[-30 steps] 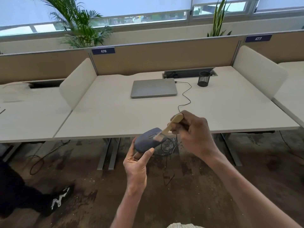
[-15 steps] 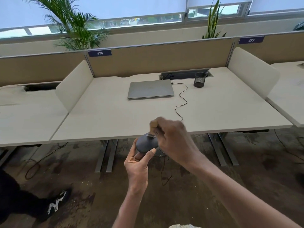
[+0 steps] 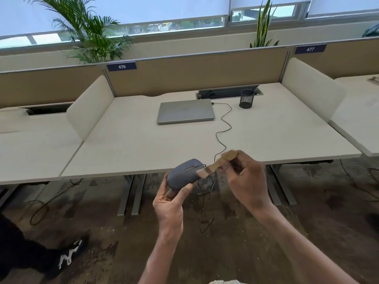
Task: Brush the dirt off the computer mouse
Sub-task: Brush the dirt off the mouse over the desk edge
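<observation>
Grey plastic, matte and rounded, the computer mouse [image 3: 185, 174] is held in the air just in front of the near edge of the desk [image 3: 287, 130], above the dark floor rather than on the tabletop. The left hand [image 3: 169, 203] cradles it from below, thumb pressed against its near right side and fingers curled round the far side, with the button face tilted up toward the camera. The right hand [image 3: 244, 179] pinches the wooden handle of a small brush [image 3: 215, 166] between curled fingers and thumb, and the bristle end lies at the mouse's right front edge, near where the cable [image 3: 223, 128] leaves the shell and runs back to the closed laptop [image 3: 185, 111]. The brush is motion-blurred, so whether the bristles are actually touching the shell or just clear of it is hard to say. To do this stroke well, I would keep the strokes short and light, sweeping outward off the edge so loosened dirt falls to the floor (not back onto the desk). Working the tips into the seam around the scroll wheel and between the buttons matters most, since grime probably collects there. The left hand should turn the mouse to offer each side, holding firmly enough that the brushing cannot twist it loose.
</observation>
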Action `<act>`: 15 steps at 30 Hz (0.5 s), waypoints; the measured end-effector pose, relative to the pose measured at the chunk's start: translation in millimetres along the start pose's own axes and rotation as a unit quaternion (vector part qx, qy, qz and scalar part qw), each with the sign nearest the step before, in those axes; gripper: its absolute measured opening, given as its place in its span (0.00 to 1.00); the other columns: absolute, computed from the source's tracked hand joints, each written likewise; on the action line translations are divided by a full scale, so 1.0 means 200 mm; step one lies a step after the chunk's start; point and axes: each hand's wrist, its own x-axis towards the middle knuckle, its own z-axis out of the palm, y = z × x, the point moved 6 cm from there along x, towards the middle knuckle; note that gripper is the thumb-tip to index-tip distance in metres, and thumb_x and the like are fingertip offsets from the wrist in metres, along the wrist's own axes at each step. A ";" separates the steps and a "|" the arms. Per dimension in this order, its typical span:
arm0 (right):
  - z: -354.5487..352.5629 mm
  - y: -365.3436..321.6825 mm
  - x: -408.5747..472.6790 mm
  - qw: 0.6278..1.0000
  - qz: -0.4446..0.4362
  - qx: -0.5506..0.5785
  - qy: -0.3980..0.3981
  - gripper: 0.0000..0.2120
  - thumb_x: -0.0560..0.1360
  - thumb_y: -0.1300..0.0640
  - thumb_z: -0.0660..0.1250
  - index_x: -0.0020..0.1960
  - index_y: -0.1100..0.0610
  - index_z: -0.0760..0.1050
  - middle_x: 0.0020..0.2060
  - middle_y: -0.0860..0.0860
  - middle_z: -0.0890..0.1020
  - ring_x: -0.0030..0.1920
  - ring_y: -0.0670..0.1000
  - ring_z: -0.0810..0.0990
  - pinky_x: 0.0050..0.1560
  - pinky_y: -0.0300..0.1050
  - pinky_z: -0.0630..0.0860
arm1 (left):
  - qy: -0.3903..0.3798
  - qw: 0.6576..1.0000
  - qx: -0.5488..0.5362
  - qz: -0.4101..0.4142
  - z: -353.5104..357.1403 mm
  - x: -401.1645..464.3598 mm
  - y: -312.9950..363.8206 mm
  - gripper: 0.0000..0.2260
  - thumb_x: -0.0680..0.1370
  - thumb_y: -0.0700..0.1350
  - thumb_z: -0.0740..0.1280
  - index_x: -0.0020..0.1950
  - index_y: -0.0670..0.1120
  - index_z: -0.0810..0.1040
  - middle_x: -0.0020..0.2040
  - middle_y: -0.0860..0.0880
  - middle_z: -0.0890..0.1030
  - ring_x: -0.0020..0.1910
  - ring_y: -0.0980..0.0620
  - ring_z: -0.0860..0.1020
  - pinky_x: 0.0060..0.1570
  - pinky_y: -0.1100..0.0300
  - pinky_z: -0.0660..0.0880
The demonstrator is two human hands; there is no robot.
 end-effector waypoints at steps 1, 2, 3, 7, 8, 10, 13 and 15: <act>-0.04 0.04 0.01 1.000 0.006 -0.009 0.021 0.04 0.78 0.60 0.71 0.50 0.52 0.80 0.38 0.49 0.85 0.38 0.57 0.86 0.33 0.60 0.82 | 0.001 1.000 0.003 0.000 0.01 0.00 0.00 0.33 0.68 0.37 0.79 0.73 0.43 0.77 0.56 0.43 0.88 0.57 0.46 0.86 0.53 0.60 0.83; -0.08 0.07 0.02 0.999 0.011 -0.014 0.040 0.04 0.78 0.60 0.72 0.50 0.53 0.80 0.38 0.50 0.85 0.37 0.55 0.86 0.33 0.59 0.83 | 0.004 1.000 0.008 0.002 0.02 -0.01 0.00 0.33 0.67 0.38 0.79 0.72 0.44 0.77 0.56 0.43 0.88 0.57 0.47 0.87 0.53 0.60 0.83; -0.12 0.10 0.02 0.998 0.016 -0.017 0.055 0.04 0.78 0.61 0.72 0.50 0.53 0.80 0.38 0.49 0.85 0.37 0.53 0.86 0.34 0.58 0.83 | 0.007 1.000 0.012 0.002 0.02 -0.01 0.00 0.33 0.67 0.40 0.80 0.72 0.45 0.77 0.55 0.44 0.88 0.56 0.47 0.87 0.52 0.60 0.83; -0.26 0.20 0.06 0.994 0.050 -0.002 0.093 0.03 0.78 0.59 0.71 0.51 0.53 0.80 0.40 0.47 0.85 0.41 0.48 0.87 0.40 0.55 0.85 | 0.013 0.999 0.029 0.009 0.08 -0.03 -0.02 0.36 0.63 0.44 0.82 0.71 0.44 0.77 0.55 0.45 0.88 0.56 0.46 0.87 0.53 0.58 0.84; -0.30 0.23 0.07 0.993 0.055 0.006 0.101 0.03 0.78 0.59 0.70 0.52 0.53 0.80 0.41 0.45 0.85 0.41 0.47 0.87 0.42 0.54 0.85 | 0.016 0.999 0.033 0.012 0.10 -0.03 -0.02 0.38 0.63 0.45 0.82 0.71 0.44 0.76 0.55 0.46 0.88 0.56 0.46 0.86 0.53 0.58 0.84; -0.38 0.27 0.09 0.992 0.057 0.010 0.109 0.04 0.78 0.58 0.70 0.53 0.53 0.80 0.42 0.43 0.85 0.42 0.44 0.87 0.44 0.52 0.86 | 0.025 0.999 0.043 0.020 0.14 -0.03 -0.03 0.38 0.62 0.45 0.83 0.70 0.46 0.74 0.55 0.45 0.87 0.56 0.46 0.87 0.51 0.58 0.84; -0.47 0.32 0.12 0.993 0.050 0.010 0.109 0.06 0.77 0.57 0.70 0.53 0.51 0.80 0.42 0.40 0.85 0.43 0.42 0.87 0.44 0.51 0.86 | 0.039 0.997 0.057 0.036 0.23 -0.03 -0.06 0.38 0.59 0.47 0.84 0.67 0.48 0.74 0.56 0.43 0.86 0.54 0.46 0.87 0.48 0.61 0.84; -0.53 0.35 0.15 0.994 0.041 0.013 0.103 0.06 0.77 0.55 0.70 0.54 0.51 0.80 0.42 0.41 0.85 0.43 0.43 0.87 0.44 0.51 0.86 | 0.044 0.996 0.066 0.047 0.32 -0.04 -0.09 0.38 0.58 0.48 0.84 0.65 0.49 0.74 0.56 0.42 0.84 0.53 0.48 0.87 0.47 0.62 0.84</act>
